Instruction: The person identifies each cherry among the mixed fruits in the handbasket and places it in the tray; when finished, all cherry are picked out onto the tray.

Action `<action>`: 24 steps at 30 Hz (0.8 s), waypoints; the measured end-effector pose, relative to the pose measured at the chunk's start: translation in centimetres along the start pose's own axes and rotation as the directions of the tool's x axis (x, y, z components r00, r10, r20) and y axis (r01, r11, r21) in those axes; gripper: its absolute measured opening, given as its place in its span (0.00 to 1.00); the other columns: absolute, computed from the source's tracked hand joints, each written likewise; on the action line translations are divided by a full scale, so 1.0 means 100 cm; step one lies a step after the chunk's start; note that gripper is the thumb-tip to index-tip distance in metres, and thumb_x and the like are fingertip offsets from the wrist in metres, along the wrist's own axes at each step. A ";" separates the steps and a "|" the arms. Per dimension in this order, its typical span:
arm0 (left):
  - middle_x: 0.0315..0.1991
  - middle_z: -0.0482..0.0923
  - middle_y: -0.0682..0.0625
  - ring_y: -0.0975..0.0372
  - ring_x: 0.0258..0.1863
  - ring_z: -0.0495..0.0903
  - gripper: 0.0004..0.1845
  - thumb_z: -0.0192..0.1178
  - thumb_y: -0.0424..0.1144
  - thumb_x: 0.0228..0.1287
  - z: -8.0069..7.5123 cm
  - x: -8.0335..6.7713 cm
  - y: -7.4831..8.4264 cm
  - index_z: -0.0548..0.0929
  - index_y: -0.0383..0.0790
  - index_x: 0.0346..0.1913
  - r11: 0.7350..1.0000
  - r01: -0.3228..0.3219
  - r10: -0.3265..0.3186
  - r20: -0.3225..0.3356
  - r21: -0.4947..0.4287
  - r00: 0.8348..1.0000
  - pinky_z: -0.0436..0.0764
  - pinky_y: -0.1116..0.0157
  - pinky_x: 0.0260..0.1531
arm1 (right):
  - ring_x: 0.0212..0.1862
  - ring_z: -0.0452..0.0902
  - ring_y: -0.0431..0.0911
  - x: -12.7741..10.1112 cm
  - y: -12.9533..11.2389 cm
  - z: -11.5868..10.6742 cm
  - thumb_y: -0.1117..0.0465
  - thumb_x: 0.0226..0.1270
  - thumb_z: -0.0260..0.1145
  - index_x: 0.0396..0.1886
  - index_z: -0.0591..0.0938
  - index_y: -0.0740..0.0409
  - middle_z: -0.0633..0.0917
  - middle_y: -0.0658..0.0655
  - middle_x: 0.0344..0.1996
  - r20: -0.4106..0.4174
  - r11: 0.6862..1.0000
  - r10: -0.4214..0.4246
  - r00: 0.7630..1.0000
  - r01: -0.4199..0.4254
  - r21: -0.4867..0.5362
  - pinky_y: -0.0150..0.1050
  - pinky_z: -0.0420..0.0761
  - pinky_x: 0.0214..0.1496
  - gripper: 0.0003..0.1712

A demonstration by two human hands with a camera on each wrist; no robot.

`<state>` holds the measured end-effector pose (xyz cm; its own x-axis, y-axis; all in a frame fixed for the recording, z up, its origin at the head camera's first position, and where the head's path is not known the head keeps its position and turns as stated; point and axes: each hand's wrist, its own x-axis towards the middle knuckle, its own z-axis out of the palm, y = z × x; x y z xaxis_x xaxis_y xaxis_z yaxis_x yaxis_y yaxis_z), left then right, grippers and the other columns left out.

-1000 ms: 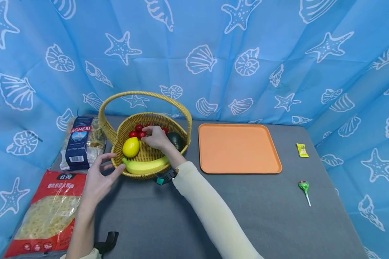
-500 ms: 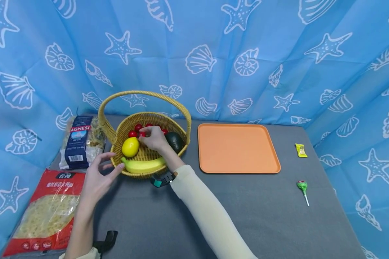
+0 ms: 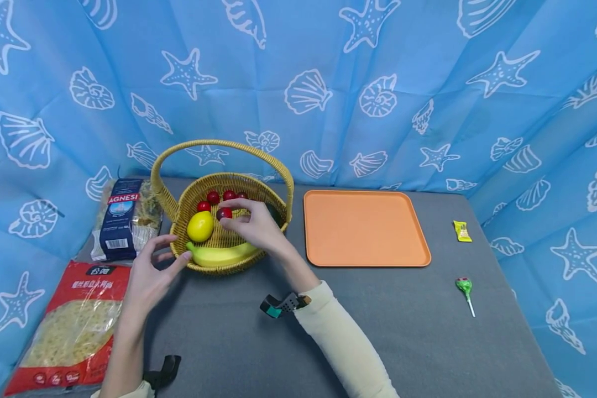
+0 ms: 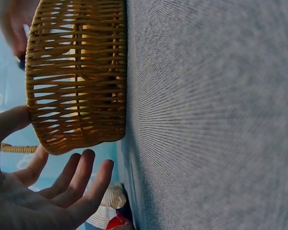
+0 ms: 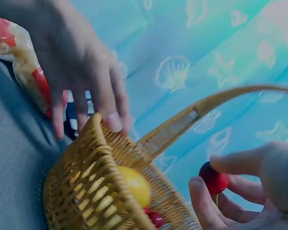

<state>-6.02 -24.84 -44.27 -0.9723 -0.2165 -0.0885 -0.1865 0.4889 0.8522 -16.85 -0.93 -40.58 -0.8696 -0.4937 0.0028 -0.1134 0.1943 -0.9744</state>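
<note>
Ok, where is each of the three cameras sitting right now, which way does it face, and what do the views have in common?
Head: worn on the head, looking forward and down at the grey table; both forearms show, right hand pinching a red cherry above the basket.
Left wrist: low at the table, turned sideways, facing the basket wall; open left hand shows.
Right wrist: looks past the right hand's fingers at cherry and basket.
Shared: all show the basket; head and right wrist show the lemon.
</note>
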 end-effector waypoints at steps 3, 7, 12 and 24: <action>0.76 0.71 0.33 0.37 0.69 0.78 0.34 0.68 0.50 0.76 0.000 0.000 0.000 0.72 0.38 0.76 1.000 -0.008 0.008 -0.003 -0.003 1.000 0.72 0.85 0.45 | 0.34 0.85 0.46 -0.022 -0.006 -0.014 0.61 0.75 0.73 0.63 0.87 0.56 0.90 0.60 0.53 0.001 0.993 -0.096 0.995 0.095 -0.067 0.30 0.78 0.34 0.19; 0.76 0.71 0.33 0.37 0.69 0.78 0.34 0.68 0.50 0.76 0.000 0.000 0.000 0.72 0.38 0.76 1.000 -0.010 0.010 -0.003 -0.006 1.000 0.71 0.86 0.45 | 0.35 0.80 0.40 -0.053 -0.008 -0.032 0.61 0.72 0.77 0.58 0.88 0.57 0.87 0.59 0.52 -0.037 0.965 -0.217 0.975 0.209 -0.156 0.29 0.81 0.38 0.17; 0.76 0.71 0.33 0.38 0.69 0.78 0.34 0.68 0.51 0.76 0.000 0.000 0.000 0.72 0.39 0.76 1.000 0.002 -0.002 -0.004 0.005 1.000 0.73 0.82 0.47 | 0.39 0.84 0.44 -0.088 -0.001 -0.058 0.63 0.69 0.79 0.57 0.89 0.58 0.86 0.59 0.52 -0.092 0.929 -0.302 0.949 0.271 -0.253 0.33 0.87 0.42 0.18; 0.76 0.71 0.33 0.38 0.69 0.78 0.35 0.69 0.51 0.76 0.001 0.000 0.001 0.71 0.39 0.77 1.000 0.020 -0.019 -0.006 0.014 1.000 0.75 0.75 0.50 | 0.58 0.89 0.64 -0.087 0.059 -0.132 0.72 0.69 0.75 0.62 0.85 0.70 0.80 0.69 0.60 -0.268 0.914 -0.288 0.920 0.181 -0.362 0.55 0.90 0.59 0.22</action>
<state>-6.10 -24.71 -44.27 -0.9675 -0.2314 -0.1017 -0.2074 0.4963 0.8431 -16.30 15.69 -43.43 -0.8956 -0.2831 0.3431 -0.4349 0.3953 -0.8091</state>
